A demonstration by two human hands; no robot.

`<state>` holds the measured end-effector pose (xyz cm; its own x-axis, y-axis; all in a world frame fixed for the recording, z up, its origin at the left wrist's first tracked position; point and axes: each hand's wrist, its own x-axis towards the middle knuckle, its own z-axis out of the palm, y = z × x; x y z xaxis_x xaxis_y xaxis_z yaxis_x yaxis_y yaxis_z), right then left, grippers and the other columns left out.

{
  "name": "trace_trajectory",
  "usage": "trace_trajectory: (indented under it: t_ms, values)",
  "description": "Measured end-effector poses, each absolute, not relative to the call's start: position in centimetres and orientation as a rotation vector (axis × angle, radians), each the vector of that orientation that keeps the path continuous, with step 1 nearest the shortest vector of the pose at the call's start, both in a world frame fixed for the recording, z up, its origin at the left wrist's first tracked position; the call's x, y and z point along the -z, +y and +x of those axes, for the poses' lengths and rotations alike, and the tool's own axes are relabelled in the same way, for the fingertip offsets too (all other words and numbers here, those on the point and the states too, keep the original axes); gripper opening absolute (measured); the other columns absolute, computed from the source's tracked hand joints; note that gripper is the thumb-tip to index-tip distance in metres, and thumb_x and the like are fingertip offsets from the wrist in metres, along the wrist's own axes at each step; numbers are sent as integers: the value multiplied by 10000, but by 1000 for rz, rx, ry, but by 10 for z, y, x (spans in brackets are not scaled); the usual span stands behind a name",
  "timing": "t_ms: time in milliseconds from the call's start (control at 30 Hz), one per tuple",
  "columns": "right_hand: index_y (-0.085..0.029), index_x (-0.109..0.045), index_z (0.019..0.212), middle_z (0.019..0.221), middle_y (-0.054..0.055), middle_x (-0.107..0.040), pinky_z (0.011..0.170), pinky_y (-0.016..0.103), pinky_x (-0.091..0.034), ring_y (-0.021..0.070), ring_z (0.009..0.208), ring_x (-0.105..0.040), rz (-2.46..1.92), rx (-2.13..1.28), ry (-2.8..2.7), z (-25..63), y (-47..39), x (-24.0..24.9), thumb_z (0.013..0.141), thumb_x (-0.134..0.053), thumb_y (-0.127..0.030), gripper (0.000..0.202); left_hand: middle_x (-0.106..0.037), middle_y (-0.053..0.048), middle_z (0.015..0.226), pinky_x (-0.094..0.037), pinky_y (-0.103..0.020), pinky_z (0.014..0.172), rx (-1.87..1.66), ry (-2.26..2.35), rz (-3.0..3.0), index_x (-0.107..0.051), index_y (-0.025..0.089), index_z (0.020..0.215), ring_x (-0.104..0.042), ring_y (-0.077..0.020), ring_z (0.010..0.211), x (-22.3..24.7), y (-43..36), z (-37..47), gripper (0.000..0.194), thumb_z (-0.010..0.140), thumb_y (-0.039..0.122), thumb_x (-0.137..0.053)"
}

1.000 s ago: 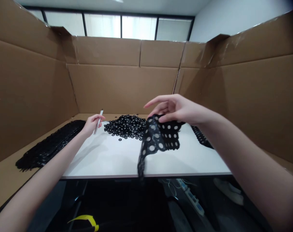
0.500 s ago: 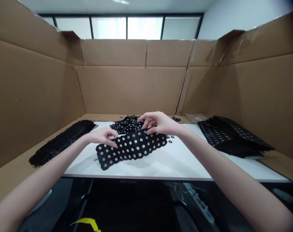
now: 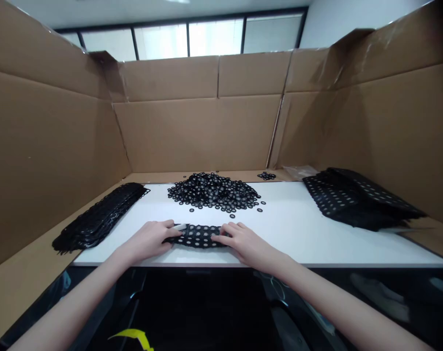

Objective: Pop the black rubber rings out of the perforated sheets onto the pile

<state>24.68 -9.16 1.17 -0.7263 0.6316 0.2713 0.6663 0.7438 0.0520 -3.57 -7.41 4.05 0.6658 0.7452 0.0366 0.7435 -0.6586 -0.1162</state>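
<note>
A black sheet [image 3: 198, 237] with rows of round pale spots lies low over the white tabletop, near its front edge. My left hand [image 3: 153, 240] is closed at the sheet's left end, its fingertips pressing on it. A short pale stick-like tool [image 3: 180, 227] sticks out between the fingers of that hand; its kind does not show. At the right end, my right hand [image 3: 243, 243] grips the sheet with bent fingers, which partly cover it. Beyond both hands lies a heap of small black rings [image 3: 214, 191], with a few loose ones around its edge.
A stack of black perforated strips [image 3: 100, 217] lies at the left. Several black dotted sheets [image 3: 356, 200] are piled at the right, near a clear plastic bag [image 3: 299, 171]. Cardboard walls [image 3: 199, 131] enclose the white tabletop [image 3: 287, 234] on three sides.
The sheet was raised and tilted in front of the ring heap; now it is lower, nearer the front edge and level. Both hands came down with it, and the right hand's fingers have closed in.
</note>
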Motion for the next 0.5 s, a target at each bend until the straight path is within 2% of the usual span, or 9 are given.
trace_trajectory:
  t_ms: [100,233,500]
  values:
    - [-260,-503,1251,1017,106,-537,789,333,-377,204,918,-487,-1077,302,-2702,250,-83,-6,791,-376,-2,543,-574,-53,942,-422,-252,640,19,-1322,-2643,-574,287,1162,-590,-161,678,-31,-72,-33,405,813,177,-401]
    - [-272,-521,1240,1026,99,-534,795,330,-365,204,940,-480,-1167,324,-2652,253,-54,-3,830,-343,-24,511,-562,-74,972,-443,-273,664,41,-1343,-2599,-568,262,1166,-598,-176,704,-27,-50,-22,391,837,170,-377]
    - [-282,-514,1252,1006,81,-525,766,298,-358,192,948,-469,-1258,246,-2638,254,-20,0,759,-395,36,598,-566,-91,996,-438,-284,656,10,-1335,-2553,-573,239,1172,-610,-205,749,-23,-7,-15,418,824,147,-361]
